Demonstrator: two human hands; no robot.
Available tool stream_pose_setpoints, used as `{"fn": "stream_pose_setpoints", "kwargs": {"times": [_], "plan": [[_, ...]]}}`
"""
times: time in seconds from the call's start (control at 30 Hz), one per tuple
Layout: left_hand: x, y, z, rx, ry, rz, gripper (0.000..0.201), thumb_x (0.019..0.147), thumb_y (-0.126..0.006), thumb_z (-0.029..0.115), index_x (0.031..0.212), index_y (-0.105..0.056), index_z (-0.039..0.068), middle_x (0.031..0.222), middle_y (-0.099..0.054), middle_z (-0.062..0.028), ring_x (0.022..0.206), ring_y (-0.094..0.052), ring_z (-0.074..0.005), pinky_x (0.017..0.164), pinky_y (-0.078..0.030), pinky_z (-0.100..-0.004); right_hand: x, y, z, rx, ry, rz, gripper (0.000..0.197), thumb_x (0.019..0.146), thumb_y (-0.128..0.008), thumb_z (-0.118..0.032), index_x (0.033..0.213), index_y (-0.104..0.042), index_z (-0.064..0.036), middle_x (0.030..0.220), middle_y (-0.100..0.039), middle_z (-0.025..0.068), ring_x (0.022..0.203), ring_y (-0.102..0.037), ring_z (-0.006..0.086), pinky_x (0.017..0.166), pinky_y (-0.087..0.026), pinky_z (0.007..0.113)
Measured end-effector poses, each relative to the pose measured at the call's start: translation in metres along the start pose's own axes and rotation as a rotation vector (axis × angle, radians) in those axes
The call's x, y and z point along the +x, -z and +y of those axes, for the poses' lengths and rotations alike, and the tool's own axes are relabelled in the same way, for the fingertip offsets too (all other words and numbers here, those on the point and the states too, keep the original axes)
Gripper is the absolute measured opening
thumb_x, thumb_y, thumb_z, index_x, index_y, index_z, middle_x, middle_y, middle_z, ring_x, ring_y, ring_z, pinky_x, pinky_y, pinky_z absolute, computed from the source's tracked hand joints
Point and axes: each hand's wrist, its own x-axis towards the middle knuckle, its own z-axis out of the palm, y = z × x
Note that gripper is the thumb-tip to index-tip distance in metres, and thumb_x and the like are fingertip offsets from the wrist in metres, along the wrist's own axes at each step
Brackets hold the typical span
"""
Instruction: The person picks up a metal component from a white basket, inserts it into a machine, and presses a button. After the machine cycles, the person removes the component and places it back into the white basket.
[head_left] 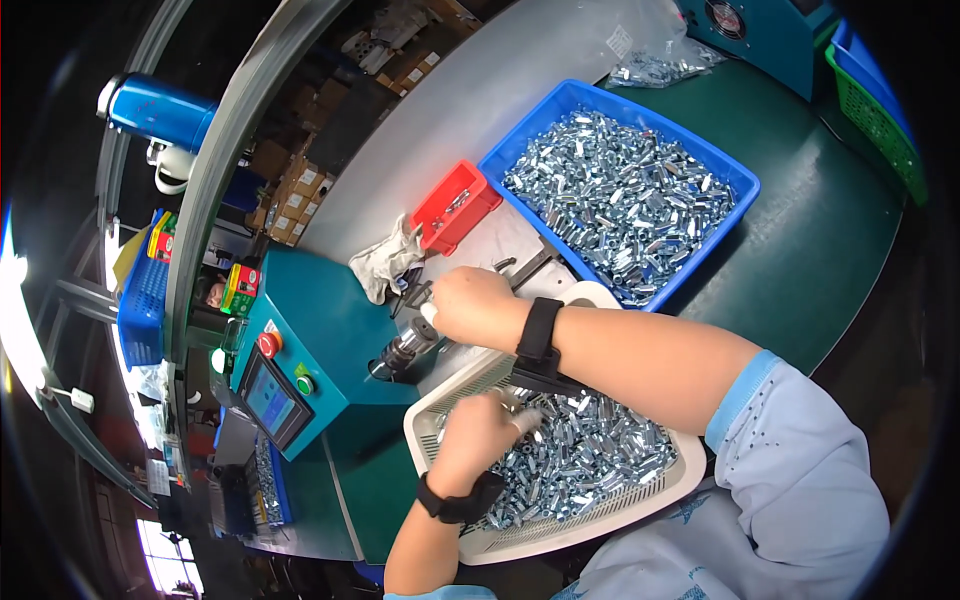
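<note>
My right hand (472, 308) is closed at the metal chuck (408, 345) of a teal machine (330, 320); its fingers hide whatever they pinch. Below it, my left hand (478, 432) hovers over a cream plastic basket (580, 535) filled with shiny hexagonal metal sleeves (590, 455). Its thumb and a finger, with pale covers on the tips, point toward these pieces and stand slightly apart. Nothing shows between them. A black band circles each wrist.
Behind my right arm stands a blue bin (735, 190) heaped with similar metal pieces. A small red bin (455, 205) and a crumpled pale glove (385, 262) lie beyond the chuck. The machine carries a screen (270, 402) and a red button (269, 345). A clear bag (660, 62) rests farther back.
</note>
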Motion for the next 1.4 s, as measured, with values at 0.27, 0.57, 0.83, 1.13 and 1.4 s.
{"fn": "stream_pose_setpoints", "kwargs": {"times": [0.27, 0.57, 0.83, 1.13, 1.4], "plan": [[-0.003, -0.001, -0.006, -0.075, -0.036, -0.127, 0.023, 0.071, -0.067, 0.020, 0.076, -0.062, -0.002, 0.066, -0.060, -0.0184, 0.061, -0.060, -0.0319, 0.060, -0.048, -0.0364, -0.011, -0.008, -0.005, -0.022, -0.075, -0.071, 0.026, 0.071, -0.051, -0.014, 0.086, -0.061, 0.0046, 0.071, -0.060, 0.0232, 0.068, -0.061, 0.0351, 0.061, -0.047, 0.043], [-0.016, 0.034, -0.034, -0.741, 0.063, 0.256, 0.009, 0.076, -0.064, 0.003, 0.080, -0.058, -0.001, 0.073, -0.063, -0.0072, 0.068, -0.062, -0.0144, 0.060, -0.049, -0.0236, -0.013, -0.018, -0.009, 0.393, -0.344, -0.184, 0.024, 0.071, -0.044, -0.007, 0.087, -0.057, 0.0054, 0.067, -0.060, 0.0211, 0.056, -0.062, 0.0298, 0.057, -0.048, 0.039], [-0.028, 0.048, -0.024, -1.320, -0.116, 0.449, 0.012, 0.083, -0.055, 0.009, 0.091, -0.055, 0.001, 0.083, -0.062, -0.0115, 0.068, -0.062, -0.0202, 0.061, -0.049, -0.0262, -0.018, -0.019, -0.008, 0.462, -0.306, -0.180, 0.030, 0.073, -0.039, 0.000, 0.098, -0.054, 0.0044, 0.057, -0.054, 0.0115, 0.043, -0.052, 0.0183, 0.042, -0.040, 0.032], [-0.027, 0.048, -0.029, -1.843, -0.239, 0.318, 0.020, 0.085, -0.051, 0.022, 0.092, -0.053, 0.003, 0.088, -0.057, -0.0102, 0.076, -0.053, -0.0198, 0.067, -0.041, -0.0289, -0.019, -0.017, -0.012, 0.419, -0.287, -0.202, 0.028, 0.071, -0.042, -0.004, 0.094, -0.054, 0.0070, 0.060, -0.058, 0.0175, 0.048, -0.060, 0.0245, 0.051, -0.047, 0.037], [-0.023, 0.042, -0.025, -1.742, -0.402, 0.330, 0.020, 0.080, -0.054, 0.022, 0.088, -0.052, 0.004, 0.087, -0.052, -0.0091, 0.076, -0.046, -0.0198, 0.069, -0.037, -0.0299, -0.016, -0.022, -0.006, 0.447, -0.284, -0.182, 0.027, 0.073, -0.044, -0.005, 0.095, -0.054, 0.0078, 0.062, -0.058, 0.0170, 0.047, -0.060, 0.0236, 0.049, -0.046, 0.036]]}}
